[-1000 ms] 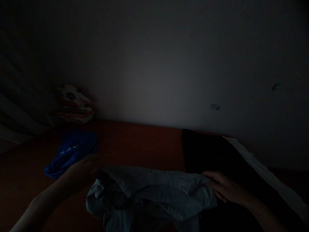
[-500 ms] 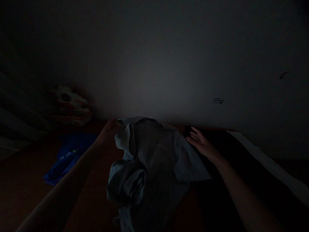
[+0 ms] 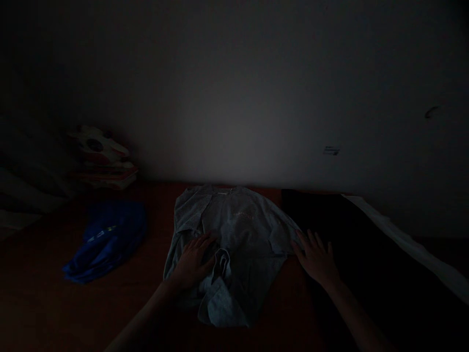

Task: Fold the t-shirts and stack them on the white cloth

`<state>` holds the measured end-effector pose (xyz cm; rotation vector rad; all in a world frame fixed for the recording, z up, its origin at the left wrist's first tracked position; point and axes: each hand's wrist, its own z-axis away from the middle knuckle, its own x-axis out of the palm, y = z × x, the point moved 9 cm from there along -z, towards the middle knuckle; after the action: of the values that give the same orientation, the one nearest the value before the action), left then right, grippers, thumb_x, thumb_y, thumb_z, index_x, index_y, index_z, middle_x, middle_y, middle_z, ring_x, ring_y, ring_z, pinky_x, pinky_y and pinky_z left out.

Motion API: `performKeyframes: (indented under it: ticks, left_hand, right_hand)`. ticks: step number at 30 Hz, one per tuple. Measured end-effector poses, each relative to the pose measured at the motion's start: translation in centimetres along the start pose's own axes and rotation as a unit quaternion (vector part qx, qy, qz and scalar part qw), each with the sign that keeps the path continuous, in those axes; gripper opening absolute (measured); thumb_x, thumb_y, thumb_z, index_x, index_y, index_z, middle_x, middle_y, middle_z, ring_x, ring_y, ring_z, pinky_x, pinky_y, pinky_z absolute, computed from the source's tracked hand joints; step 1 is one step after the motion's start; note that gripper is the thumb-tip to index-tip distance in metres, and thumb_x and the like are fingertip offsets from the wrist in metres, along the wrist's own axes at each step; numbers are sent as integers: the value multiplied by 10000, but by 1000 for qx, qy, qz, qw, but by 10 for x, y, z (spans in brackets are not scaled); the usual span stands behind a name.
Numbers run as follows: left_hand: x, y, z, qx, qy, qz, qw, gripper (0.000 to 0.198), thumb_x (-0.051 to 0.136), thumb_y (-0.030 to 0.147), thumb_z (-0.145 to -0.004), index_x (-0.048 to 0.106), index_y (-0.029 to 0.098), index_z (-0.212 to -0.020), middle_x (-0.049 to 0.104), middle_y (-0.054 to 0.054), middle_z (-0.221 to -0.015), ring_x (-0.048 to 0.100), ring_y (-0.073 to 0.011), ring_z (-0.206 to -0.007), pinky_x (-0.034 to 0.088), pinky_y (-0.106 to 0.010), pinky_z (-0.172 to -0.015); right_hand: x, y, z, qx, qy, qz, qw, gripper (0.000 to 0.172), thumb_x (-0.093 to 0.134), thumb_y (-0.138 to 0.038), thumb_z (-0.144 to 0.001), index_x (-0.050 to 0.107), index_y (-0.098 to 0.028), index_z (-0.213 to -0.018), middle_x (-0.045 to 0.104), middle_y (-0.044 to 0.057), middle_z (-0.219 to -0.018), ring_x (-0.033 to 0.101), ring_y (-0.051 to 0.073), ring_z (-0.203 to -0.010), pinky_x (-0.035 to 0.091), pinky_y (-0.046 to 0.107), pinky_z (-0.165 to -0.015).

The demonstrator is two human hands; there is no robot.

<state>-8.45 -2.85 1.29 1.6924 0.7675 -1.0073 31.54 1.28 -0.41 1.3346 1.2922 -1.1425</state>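
Note:
A grey T-shirt (image 3: 244,222) with small lettering on its chest lies on the reddish-brown surface, its collar toward the wall. Its upper part is spread flat, while the lower left part is bunched and folded over. My left hand (image 3: 195,259) rests on the bunched left side with its fingers stretched out. At the end of the sleeve on the right, my right hand (image 3: 315,256) lies with fingers spread, its fingertips touching the cloth edge. The scene is very dark, so fine folds are hard to make out.
A crumpled blue garment (image 3: 110,239) lies to the left. On the right a black cloth (image 3: 366,254) is spread, with a white strip (image 3: 388,230) along its far edge. A toy-like figure (image 3: 98,144) sits on stacked books (image 3: 110,176) by the wall (image 3: 234,98).
The T-shirt has come down from a raised, crumpled shape to lie flatter. My left hand has moved right and nearer onto the cloth; my right hand has moved nearer to the sleeve end.

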Motion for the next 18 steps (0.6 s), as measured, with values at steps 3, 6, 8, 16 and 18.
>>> performKeyframes:
  ticks: [3, 6, 8, 16, 18]
  left_hand:
    - [3, 9, 5, -10, 20, 8, 1000, 533, 555, 434, -940, 545, 244, -1438, 479, -132, -1570, 492, -344, -1405, 372, -587, -1170]
    - [-1, 17, 8, -28, 45, 32, 998, 499, 528, 467, -963, 564, 239, -1405, 533, -128, -1520, 525, -331, -1372, 408, -573, -1148]
    - [-9, 20, 10, -36, 59, 56, 996, 457, 513, 484, -976, 601, 238, -1350, 566, -121, -1481, 550, -313, -1343, 437, -540, -1135]
    - [-40, 17, 31, 18, 49, 63, 997, 367, 575, 481, -942, 690, 255, -1207, 690, -97, -1306, 636, -291, -1221, 493, -481, -1079]
    - [-41, 14, 37, 20, 44, 62, 997, 359, 565, 451, -944, 686, 255, -1219, 711, -98, -1271, 651, -287, -1191, 506, -472, -1056]
  right_hand:
    - [4, 12, -3, -12, 2, 5, 1000, 655, 322, -557, -1001, 450, -204, -1537, 404, 198, -1606, 327, 398, -1501, 220, 693, -1164]
    - [3, 18, -4, -9, 10, -12, 1000, 639, 321, -545, -1000, 467, -199, -1518, 424, 195, -1595, 346, 390, -1492, 223, 696, -1161]
    - [-9, 14, -2, -18, 40, -35, 998, 600, 317, -522, -1003, 520, -193, -1463, 471, 189, -1562, 395, 375, -1464, 248, 694, -1151]
    - [-43, -27, 14, -47, 67, -116, 990, 677, 464, -614, -955, 557, -105, -1391, 684, 231, -1261, 677, 356, -1122, 516, 476, -931]
    - [-32, -31, 8, -18, -1, -124, 992, 686, 454, -624, -961, 558, -104, -1396, 692, 223, -1271, 696, 347, -1113, 528, 448, -917]
